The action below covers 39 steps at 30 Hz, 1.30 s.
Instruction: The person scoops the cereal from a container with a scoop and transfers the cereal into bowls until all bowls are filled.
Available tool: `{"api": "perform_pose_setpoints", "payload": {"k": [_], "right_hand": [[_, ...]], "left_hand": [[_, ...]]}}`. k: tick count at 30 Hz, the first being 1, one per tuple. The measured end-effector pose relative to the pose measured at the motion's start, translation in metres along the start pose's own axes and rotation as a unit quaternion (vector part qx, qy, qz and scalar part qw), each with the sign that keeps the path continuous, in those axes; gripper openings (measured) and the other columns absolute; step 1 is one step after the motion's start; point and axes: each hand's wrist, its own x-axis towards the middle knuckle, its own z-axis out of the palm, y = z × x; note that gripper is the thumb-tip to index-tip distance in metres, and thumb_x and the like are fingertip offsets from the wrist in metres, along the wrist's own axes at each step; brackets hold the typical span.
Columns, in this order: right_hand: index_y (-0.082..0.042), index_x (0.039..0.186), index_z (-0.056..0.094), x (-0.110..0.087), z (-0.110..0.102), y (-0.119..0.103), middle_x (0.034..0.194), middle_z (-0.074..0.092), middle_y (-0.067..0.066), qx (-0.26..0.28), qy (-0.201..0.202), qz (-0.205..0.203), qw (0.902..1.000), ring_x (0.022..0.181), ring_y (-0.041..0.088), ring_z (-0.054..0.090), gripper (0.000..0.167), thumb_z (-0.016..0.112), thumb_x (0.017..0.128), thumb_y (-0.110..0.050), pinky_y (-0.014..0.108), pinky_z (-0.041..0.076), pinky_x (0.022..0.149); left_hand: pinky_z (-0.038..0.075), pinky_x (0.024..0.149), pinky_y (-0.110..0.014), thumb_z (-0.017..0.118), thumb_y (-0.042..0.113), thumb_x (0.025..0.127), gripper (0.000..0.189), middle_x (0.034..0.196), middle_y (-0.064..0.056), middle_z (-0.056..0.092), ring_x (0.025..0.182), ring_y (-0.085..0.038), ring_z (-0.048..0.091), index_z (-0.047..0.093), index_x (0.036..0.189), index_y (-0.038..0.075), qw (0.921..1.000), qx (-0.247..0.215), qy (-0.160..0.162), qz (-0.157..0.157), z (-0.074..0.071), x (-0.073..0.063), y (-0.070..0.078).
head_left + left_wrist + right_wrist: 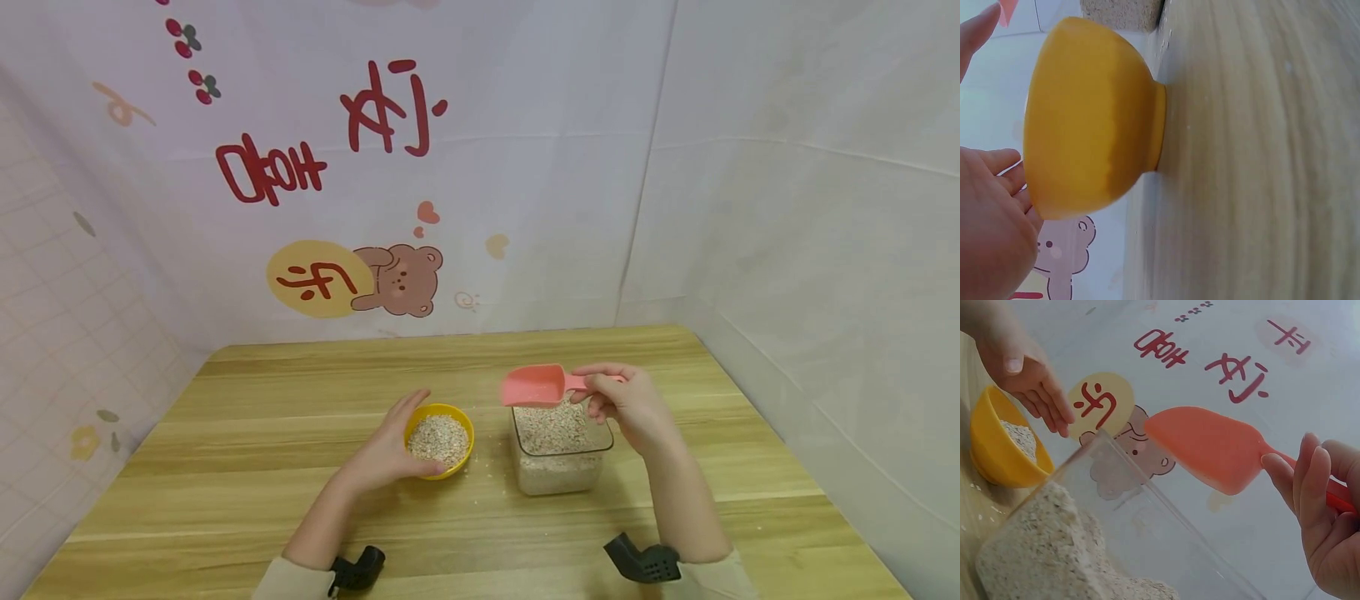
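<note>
Pink scoop [534, 387] is hovering above a clear container [558, 479] of pale flakes [551, 432] while the right hand [630, 404] is gripping it; the left hand [386, 454], loosely spread, is hanging close beside the yellow bowl [1091, 119] standing on the tabletop [187, 475].

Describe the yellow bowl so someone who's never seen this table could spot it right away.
On the wooden table, look between the left hand and the clear tub. The round bowl there holds pale flakes. Its solid yellow sets it apart from the see-through tub and the pink scoop.
</note>
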Motion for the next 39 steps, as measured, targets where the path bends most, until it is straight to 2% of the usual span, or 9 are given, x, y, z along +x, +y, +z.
{"api": "perform_pose_setpoints", "payload": {"k": [5,12,20,33,39], "right_hand": [[0.018,0.114,0.057,-0.001,-0.009,-0.003,0.071,0.069,0.008,-0.009,0.008,-0.006,0.9999,0.048,0.008,0.054,0.028,0.054,0.093,0.000,0.021,0.047,0.046],[0.019,0.118,0.054,-0.003,-0.022,-0.005,0.071,0.070,0.007,-0.037,0.016,-0.010,0.9991,0.048,0.008,0.054,0.031,0.054,0.094,-0.001,0.020,0.046,0.046],[0.019,0.118,0.054,-0.006,-0.030,-0.008,0.074,0.070,0.010,-0.070,0.026,-0.002,0.9972,0.050,0.008,0.054,0.032,0.053,0.094,-0.002,0.022,0.048,0.048],[0.020,0.119,0.052,-0.009,-0.036,-0.009,0.074,0.069,0.011,-0.115,0.025,0.012,0.9930,0.051,0.009,0.056,0.035,0.054,0.095,-0.005,0.024,0.050,0.049],[0.020,0.118,0.054,-0.010,-0.037,-0.008,0.075,0.069,0.014,-0.131,0.018,0.011,0.9911,0.051,0.011,0.057,0.033,0.054,0.095,-0.003,0.025,0.050,0.049]], "left_hand": [[0.023,0.104,-0.064,0.088,0.043,0.062,0.114,0.157,-0.009,0.015,0.141,-0.034,0.017,0.022,0.152,0.023,1.0000,0.004,0.003,0.007,0.003,0.003,0.005],[0.024,0.105,-0.061,0.089,0.033,0.064,0.112,0.156,-0.010,0.017,0.140,-0.032,0.018,0.023,0.153,0.021,0.9993,-0.001,0.004,0.038,0.010,0.008,0.015],[0.027,0.106,-0.055,0.090,0.031,0.063,0.111,0.156,-0.006,0.019,0.139,-0.028,0.022,0.023,0.152,0.022,0.9983,0.004,0.001,0.059,0.021,0.017,0.025],[0.027,0.106,-0.056,0.086,0.040,0.067,0.110,0.157,-0.006,0.016,0.140,-0.030,0.022,0.020,0.153,0.023,0.9967,0.020,-0.018,0.076,0.039,0.026,0.043],[0.025,0.106,-0.057,0.085,0.043,0.067,0.110,0.158,-0.003,0.014,0.141,-0.028,0.019,0.019,0.154,0.024,0.9963,0.012,-0.030,0.079,0.048,0.030,0.050]]}}
